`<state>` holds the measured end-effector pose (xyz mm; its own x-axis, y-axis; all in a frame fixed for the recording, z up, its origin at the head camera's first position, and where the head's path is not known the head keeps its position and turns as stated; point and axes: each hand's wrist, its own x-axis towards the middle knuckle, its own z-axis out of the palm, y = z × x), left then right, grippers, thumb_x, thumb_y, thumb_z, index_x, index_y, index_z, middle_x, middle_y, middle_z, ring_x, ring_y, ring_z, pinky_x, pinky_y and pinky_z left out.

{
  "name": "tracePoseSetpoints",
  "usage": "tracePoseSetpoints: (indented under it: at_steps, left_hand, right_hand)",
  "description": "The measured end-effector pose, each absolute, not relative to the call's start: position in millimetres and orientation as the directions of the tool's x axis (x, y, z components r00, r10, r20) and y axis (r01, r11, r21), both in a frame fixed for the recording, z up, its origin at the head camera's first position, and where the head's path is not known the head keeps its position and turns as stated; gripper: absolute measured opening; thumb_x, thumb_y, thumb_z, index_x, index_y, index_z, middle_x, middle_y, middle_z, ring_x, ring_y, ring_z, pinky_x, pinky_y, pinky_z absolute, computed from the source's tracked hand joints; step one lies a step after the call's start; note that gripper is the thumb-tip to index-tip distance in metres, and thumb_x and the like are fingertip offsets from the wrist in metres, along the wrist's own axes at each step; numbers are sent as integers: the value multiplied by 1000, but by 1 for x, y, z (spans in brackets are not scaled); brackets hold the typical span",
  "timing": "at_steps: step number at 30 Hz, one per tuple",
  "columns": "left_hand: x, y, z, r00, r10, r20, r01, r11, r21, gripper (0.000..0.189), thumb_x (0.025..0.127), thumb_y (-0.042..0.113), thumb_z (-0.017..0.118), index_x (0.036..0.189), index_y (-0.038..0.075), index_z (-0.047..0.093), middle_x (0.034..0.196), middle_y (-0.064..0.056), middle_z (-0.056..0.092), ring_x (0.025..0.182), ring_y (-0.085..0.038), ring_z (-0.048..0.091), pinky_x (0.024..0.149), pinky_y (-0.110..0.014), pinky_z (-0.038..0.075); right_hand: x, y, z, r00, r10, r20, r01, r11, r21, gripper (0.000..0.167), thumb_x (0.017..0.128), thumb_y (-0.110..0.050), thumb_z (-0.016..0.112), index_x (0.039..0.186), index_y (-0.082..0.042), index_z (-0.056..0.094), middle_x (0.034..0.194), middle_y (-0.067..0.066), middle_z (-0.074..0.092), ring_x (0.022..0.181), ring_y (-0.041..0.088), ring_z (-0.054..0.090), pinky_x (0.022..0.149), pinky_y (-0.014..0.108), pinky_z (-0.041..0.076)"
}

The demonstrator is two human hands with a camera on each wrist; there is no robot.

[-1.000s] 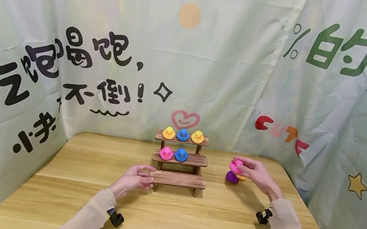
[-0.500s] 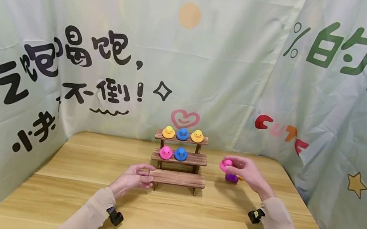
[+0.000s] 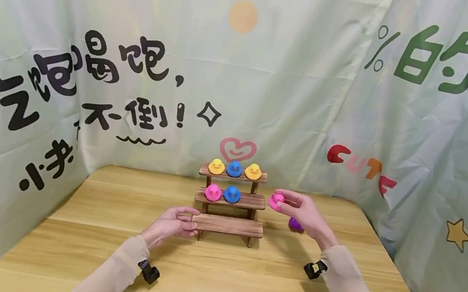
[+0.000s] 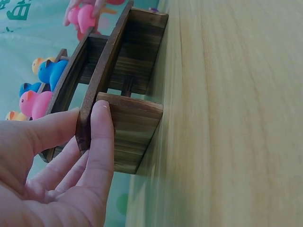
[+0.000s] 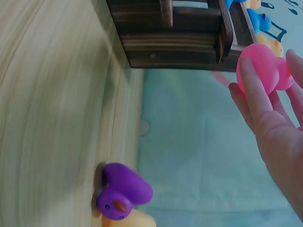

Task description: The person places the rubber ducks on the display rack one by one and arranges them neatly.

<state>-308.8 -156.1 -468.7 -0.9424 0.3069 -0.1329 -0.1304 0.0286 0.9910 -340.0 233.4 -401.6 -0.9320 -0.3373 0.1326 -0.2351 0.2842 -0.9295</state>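
Note:
My right hand (image 3: 304, 216) pinches a pink rubber duck (image 3: 274, 201) in the air, just beyond the right end of the middle step of a three-step wooden display stand (image 3: 227, 225). In the right wrist view, the held duck (image 5: 260, 68) sits between thumb and fingers. My left hand (image 3: 169, 227) grips the left end of the bottom step, thumb above and fingers beneath, as the left wrist view shows. A pink duck (image 3: 213, 192) and a blue duck (image 3: 232, 194) stand on the middle step, its right part bare. Nothing stands on the bottom step.
On the top step are two yellow ducks (image 3: 253, 171) with a blue duck (image 3: 234, 169) between them. A purple duck (image 5: 124, 189) lies tipped on the table right of the stand, against a yellow one (image 5: 135, 219). A printed curtain (image 3: 294, 99) surrounds the table.
My right hand has carried the pink duck leftward from above the purple duck toward the stand's middle step. My left hand keeps its grip on the bottom step.

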Motion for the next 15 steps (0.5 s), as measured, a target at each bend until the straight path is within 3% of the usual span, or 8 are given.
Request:
tracePoseSetpoints:
  at_steps: [7, 15]
  left_hand:
    - [-310, -157, -466, -943, 308, -128, -125, 28, 992, 47, 88, -7, 64, 133, -3, 51, 103, -16, 70, 82, -22, 71, 84, -38, 63]
    - [-309, -156, -469, -941, 314, -130, -127, 31, 991, 47, 89, -7, 64, 133, -4, 50, 106, -18, 68, 83, -22, 71, 87, -40, 62]
  right_hand:
    - [-341, 218, -399, -940, -305, 153, -236, 255, -938, 53, 86, -23, 77, 132, -5, 59, 123, 15, 67, 106, 12, 66, 93, 23, 54]
    - [-341, 204, -402, -948, -264, 180, -239, 210, -948, 51, 85, -19, 78, 130, -2, 61, 122, 13, 68, 104, 8, 65, 87, 22, 57]
